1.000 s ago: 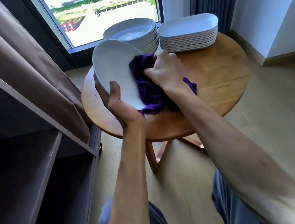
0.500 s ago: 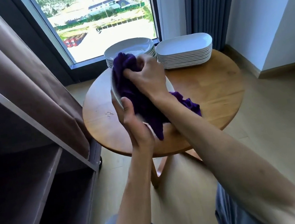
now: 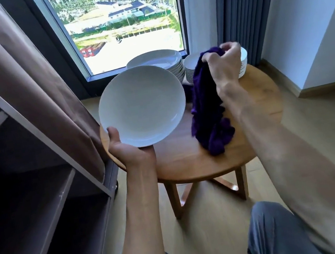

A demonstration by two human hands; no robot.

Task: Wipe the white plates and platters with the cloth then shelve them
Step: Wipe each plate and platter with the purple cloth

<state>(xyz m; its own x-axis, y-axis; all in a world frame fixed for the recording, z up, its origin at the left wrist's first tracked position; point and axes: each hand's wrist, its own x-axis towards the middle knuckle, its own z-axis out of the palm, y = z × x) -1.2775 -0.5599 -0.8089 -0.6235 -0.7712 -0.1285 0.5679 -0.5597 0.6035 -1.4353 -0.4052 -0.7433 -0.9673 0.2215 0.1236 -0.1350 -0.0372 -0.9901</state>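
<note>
My left hand (image 3: 129, 149) grips the lower rim of a round white plate (image 3: 142, 106), tilted with its hollow face toward me, above the left edge of the round wooden table (image 3: 258, 133). My right hand (image 3: 223, 62) pinches the top of a purple cloth (image 3: 205, 107), which hangs down with its lower end bunched on the tabletop. The cloth is apart from the held plate, to its right. Behind stand a stack of round plates (image 3: 160, 61) and a stack of white platters (image 3: 191, 71), partly hidden by the cloth and hand.
A dark open shelf unit (image 3: 40, 192) with a brown fabric cover (image 3: 26, 68) stands at the left, close to the table. A window (image 3: 122, 23) and grey curtain (image 3: 245, 3) lie behind. A white wall is on the right. My knees show at the bottom over wooden floor.
The right hand has lifted the cloth off the plate and moved right. The left hand has turned the plate face-on and shifted it left toward the shelf unit.
</note>
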